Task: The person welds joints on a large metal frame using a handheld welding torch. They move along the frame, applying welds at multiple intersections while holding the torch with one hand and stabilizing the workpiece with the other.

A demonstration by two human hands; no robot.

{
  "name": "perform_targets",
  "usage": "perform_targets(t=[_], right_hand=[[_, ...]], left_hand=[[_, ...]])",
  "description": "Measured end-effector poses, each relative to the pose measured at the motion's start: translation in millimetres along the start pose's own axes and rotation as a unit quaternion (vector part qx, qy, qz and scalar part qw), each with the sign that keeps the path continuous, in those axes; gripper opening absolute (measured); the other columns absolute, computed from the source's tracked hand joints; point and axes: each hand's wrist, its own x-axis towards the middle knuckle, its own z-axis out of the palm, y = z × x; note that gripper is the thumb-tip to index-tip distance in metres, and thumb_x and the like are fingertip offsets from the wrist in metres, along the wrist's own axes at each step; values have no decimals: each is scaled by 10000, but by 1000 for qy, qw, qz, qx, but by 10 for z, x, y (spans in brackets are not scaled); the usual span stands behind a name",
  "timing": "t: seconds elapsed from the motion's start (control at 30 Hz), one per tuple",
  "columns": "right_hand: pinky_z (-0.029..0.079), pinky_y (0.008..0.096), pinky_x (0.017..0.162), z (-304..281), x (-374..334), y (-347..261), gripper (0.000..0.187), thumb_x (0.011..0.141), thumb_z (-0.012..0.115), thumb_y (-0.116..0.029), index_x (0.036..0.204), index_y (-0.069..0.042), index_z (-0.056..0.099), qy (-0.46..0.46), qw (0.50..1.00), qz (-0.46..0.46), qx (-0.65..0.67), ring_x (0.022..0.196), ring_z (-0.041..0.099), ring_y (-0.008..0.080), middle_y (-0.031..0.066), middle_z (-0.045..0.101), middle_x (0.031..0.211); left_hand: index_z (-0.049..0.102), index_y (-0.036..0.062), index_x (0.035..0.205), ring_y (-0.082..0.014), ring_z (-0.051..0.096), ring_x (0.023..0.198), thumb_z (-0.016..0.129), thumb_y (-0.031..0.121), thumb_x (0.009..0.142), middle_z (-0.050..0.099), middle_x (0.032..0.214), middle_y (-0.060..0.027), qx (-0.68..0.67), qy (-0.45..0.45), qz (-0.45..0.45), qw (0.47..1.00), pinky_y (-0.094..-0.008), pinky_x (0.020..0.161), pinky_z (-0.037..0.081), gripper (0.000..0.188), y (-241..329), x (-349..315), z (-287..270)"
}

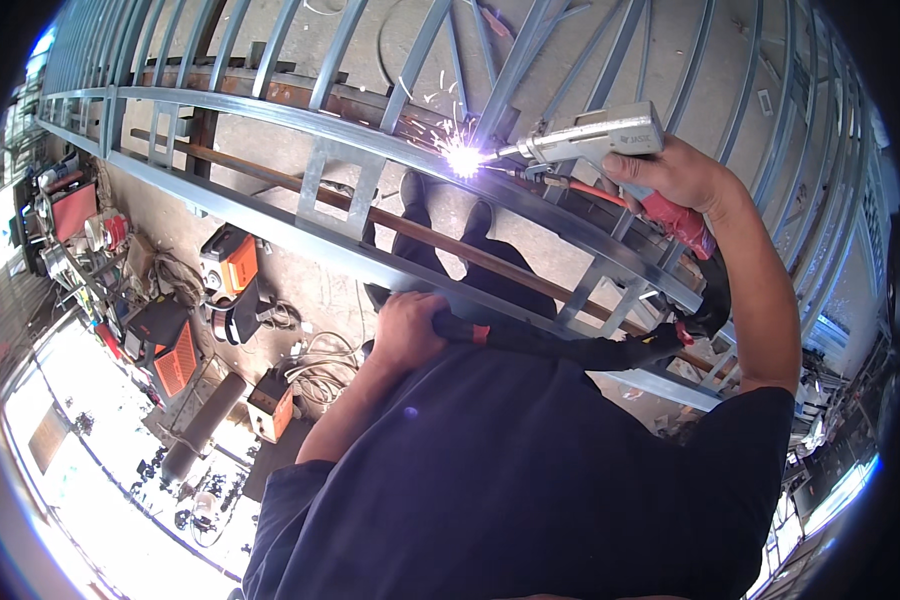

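Note:
My right hand (675,178) is wrapped round the red grip of a grey welding gun (602,138). Its nozzle points left at a galvanized metal rail (340,130), where a bright arc (463,162) throws sparks at the joint with a cross bar. An orange-red hose (595,190) runs along under the gun. Low in front of my body, my left hand (410,328) is closed round a thick black cable (560,345), which stretches right across my waist. The fingers' undersides are hidden.
The metal frame, with many parallel bars (515,70), spans the far side. A rusty beam (430,237) crosses between its rails, above my feet. Orange-and-black machines (228,262) and coiled cables (322,368) stand on the floor at left. Clutter (70,215) lies beyond.

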Motion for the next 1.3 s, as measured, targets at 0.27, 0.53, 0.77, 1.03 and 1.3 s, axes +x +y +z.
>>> perform_targets(t=[0.27, 0.53, 0.77, 1.03, 1.3], right_hand=[[527, 309, 620, -69, -25, 53, 467, 981, 687, -369, 1294, -27, 630, -8, 1000, 14, -7, 689, 622, 142, 56, 673, 898], [545, 306, 628, -17, -79, 33, 545, 975, 697, -309, 1414, -20, 551, 30, 999, 28, 13, 725, 641, 151, 75, 685, 929], [546, 304, 632, -37, -126, 73, 546, 969, 702, -358, 1367, -7, 574, 16, 1000, 16, 14, 715, 645, 154, 97, 699, 922], [553, 315, 681, -15, -388, -42, 590, 958, 708, -421, 1328, 23, 589, 90, 996, -17, -6, 761, 657, 171, 104, 704, 932], [543, 324, 669, 171, -414, -154, 613, 955, 699, -460, 1347, -1, 592, 71, 997, -10, -30, 768, 656, 173, 98, 697, 915]], left_hand=[[702, 92, 876, -343, 678, 927, 747, 213, 667, 708, 898, -124, -11, -41, -22, 999, -481, 870, 518, 246, -49, 0, 14], [713, 92, 913, -351, 687, 904, 737, 205, 663, 703, 868, -141, -24, 0, 1, 1000, -470, 867, 523, 276, -69, -14, 27], [720, 93, 928, -351, 689, 906, 730, 195, 643, 710, 881, -139, -5, -5, 4, 1000, -473, 870, 526, 303, -39, 1, -30], [702, 89, 874, -344, 681, 917, 734, 209, 661, 706, 877, -129, -12, -8, -14, 1000, -455, 872, 520, 247, -13, -21, -52], [654, 83, 800, -351, 665, 859, 737, 197, 670, 684, 826, -126, -19, 47, 30, 998, -457, 839, 504, 192, -198, -77, 0]])
